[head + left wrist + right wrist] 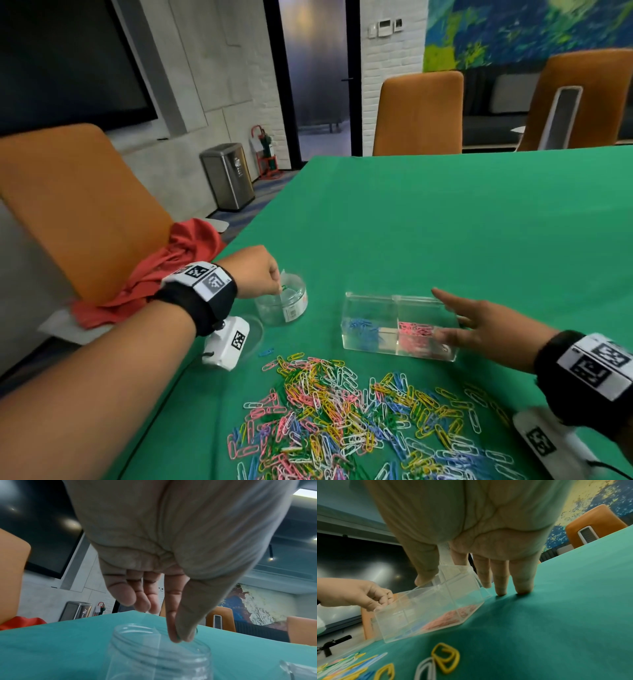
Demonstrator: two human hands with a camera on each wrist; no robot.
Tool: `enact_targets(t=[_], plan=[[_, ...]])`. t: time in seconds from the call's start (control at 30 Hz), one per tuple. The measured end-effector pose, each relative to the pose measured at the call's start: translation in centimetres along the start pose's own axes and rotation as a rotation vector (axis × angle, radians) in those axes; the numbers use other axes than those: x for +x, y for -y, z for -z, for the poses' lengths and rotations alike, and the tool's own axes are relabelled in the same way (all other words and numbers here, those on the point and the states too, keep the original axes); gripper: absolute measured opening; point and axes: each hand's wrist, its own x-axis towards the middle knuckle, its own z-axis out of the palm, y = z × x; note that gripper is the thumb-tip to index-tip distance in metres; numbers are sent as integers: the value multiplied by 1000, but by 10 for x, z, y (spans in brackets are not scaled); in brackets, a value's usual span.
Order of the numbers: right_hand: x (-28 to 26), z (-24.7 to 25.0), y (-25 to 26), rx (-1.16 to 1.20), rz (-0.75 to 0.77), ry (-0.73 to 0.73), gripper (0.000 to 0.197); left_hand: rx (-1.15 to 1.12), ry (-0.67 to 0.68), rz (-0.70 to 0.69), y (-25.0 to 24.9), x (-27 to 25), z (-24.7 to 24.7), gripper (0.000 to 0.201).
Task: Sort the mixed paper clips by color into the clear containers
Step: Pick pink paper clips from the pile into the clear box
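In the head view the left hand [255, 272] hung over the round clear jar [282, 301], thumb and forefinger pinched on a green clip [281, 288] just above the jar's open mouth; the right hand [479, 322] lay with its fingers straight and spread against the right end of the divided clear box [399, 327], which held blue clips in its left cell and pink clips in its right; the mixed pile of clips [359, 418] sprawled on the green surface [445, 222] nearer the person, between the two wrists, with the jar beyond its left edge and the box beyond its middle.

In the left wrist view the left hand's fingers [173, 632] met the thumb in a pinch directly over the jar's rim [161, 639], a sliver of green showing between them; the other three fingers hung loosely apart; the clip's long axis could not be told, but the mouth lay straight below it, so the drop seemingly needed only a release.

In the right wrist view the right hand's fingers [500, 582] were extended, grasping nothing, the outer tips touching the surface and the thumb at the box's top edge [453, 566]; pink clips [452, 618] showed through the wall; a yellow clip [446, 657] and a white one [425, 669] lay near the camera, toward the wrist, so this hand looked the nearer for the next pick.
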Motion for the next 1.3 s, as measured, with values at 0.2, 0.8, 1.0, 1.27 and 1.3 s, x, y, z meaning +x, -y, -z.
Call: enact_targets(t=[0.2, 0.8, 1.0, 1.27, 1.3], plan=[[-5, 0, -3, 68, -19, -21, 95, -14, -41, -51, 3, -11, -9, 16], [-71, 13, 12, -338, 138, -406, 42, -84, -159, -279, -59, -115, -24, 12], [-114, -33, 43, -360, 160, 173, 13, -13, 136, -524, -125, -157, -53, 14], [-116, -47, 28, -364, 108, 65, 31, 107, 234, -528, -164, -162, -78, 27], [-117, -45, 24, -352, 104, 31, 31, 131, 205, -492, -162, -162, -77, 28]])
